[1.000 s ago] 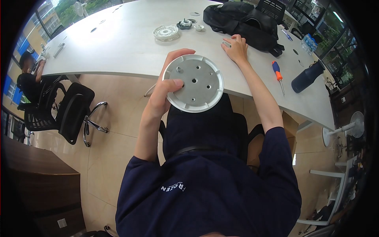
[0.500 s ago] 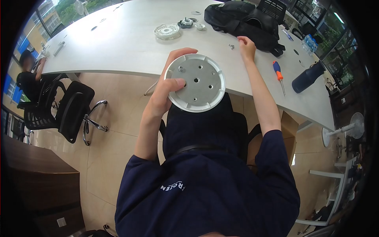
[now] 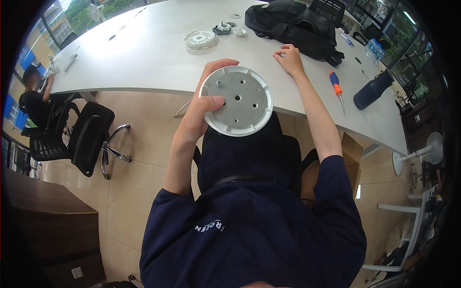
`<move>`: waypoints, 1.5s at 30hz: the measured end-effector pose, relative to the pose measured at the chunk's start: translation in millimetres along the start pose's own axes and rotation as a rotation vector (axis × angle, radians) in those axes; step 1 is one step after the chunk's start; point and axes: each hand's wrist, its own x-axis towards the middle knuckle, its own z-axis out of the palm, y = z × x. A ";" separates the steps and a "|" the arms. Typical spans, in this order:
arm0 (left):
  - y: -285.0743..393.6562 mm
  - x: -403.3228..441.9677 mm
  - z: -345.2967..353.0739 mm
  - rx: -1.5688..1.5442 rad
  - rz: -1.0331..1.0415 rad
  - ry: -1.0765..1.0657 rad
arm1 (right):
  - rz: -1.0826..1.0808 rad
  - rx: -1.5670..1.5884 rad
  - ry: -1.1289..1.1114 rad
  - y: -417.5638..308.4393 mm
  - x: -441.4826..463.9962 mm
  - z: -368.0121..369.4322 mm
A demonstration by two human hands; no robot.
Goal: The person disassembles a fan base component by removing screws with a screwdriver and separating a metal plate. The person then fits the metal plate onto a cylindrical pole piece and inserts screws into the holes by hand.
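My left hand (image 3: 199,103) grips a round white base (image 3: 245,113) by its left edge, thumb on the grey metal face and fingers behind the rim. Several holes show in that face, and a small screw-like metal piece (image 3: 218,84) stands at its upper left. My right hand (image 3: 289,61) rests low over the white table, with fingers bent and partly apart. Its fingertips cover the spot where small metal pieces lay; whether they touch one is hidden. To the right lies a screwdriver (image 3: 337,89) with a blue and orange handle.
On the white table (image 3: 144,62) are a round white slotted part (image 3: 200,39), a dark-and-white small part (image 3: 222,29), a small white cap (image 3: 239,32), a black backpack (image 3: 297,26) and a dark bottle (image 3: 372,91). A person (image 3: 36,96) sits at the far left beside a black chair (image 3: 91,134).
My right hand has moved left over the small metal pieces, which are now hidden, and its fingers have spread a little. My left hand keeps the round base nearly still.
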 end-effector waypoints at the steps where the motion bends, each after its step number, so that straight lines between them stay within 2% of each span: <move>1: 0.4 0.0 0.0 0.006 -0.003 0.002 | -0.016 0.003 -0.006 -0.3 0.5 0.0; 2: 0.5 -0.1 -0.1 0.007 -0.003 0.002 | -0.016 0.005 -0.006 -1.5 0.5 0.1; 4: 0.7 0.0 -0.4 -0.027 -0.011 -0.012 | -0.083 0.020 0.213 -4.4 1.7 0.3; 5: 0.1 0.4 -0.3 -0.028 -0.010 -0.011 | -0.084 0.019 0.213 -10.2 2.6 -4.7; 7: -0.9 0.7 -0.8 -0.020 0.000 -0.005 | 0.163 0.578 0.248 -37.7 1.7 -26.0; 8: -0.8 0.8 -1.1 -0.019 0.004 0.002 | 0.156 0.580 0.243 -55.0 -5.0 -37.0; 10: -1.4 1.6 -1.3 -0.007 -0.007 0.002 | 0.157 0.902 0.247 -94.4 -29.2 -62.8; 11: -1.7 1.8 -1.4 -0.007 -0.009 0.006 | 0.158 0.903 0.242 -113.0 -41.2 -75.5; 13: -1.3 1.9 -0.1 -0.004 -0.015 0.001 | 0.085 1.295 0.127 -146.0 -65.5 -101.4; 14: -0.9 0.5 0.9 -0.006 -0.024 0.000 | 0.096 1.295 0.129 -158.5 -74.9 -113.9; 16: 1.2 -1.4 2.8 -0.005 -0.033 -0.005 | -0.064 1.335 -0.023 -178.5 -87.7 -136.1; 17: 1.8 -2.0 3.7 -0.004 -0.032 -0.007 | -0.066 1.335 -0.022 -184.4 -93.6 -143.6; 19: 2.3 -3.5 5.9 0.003 -0.023 -0.024 | -0.199 1.197 -0.163 -194.7 -105.7 -155.8; 21: 2.0 -4.7 7.2 0.003 -0.020 -0.029 | -0.156 1.174 -0.175 -203.6 -116.8 -163.3; 23: 2.3 -6.0 8.2 0.003 -0.019 -0.034 | -0.285 1.020 -0.249 -203.9 -122.4 -166.1; 25: 4.0 -6.8 9.7 -0.004 -0.030 -0.053 | -0.356 0.937 -0.255 -203.8 -124.2 -169.8; 27: 4.8 -6.6 10.4 -0.003 -0.034 -0.053 | -0.466 0.755 -0.169 -206.3 -125.3 -172.1; 45: 5.1 -4.7 9.3 0.015 -0.022 -0.058 | -0.409 0.588 -0.276 -228.3 -118.3 -195.7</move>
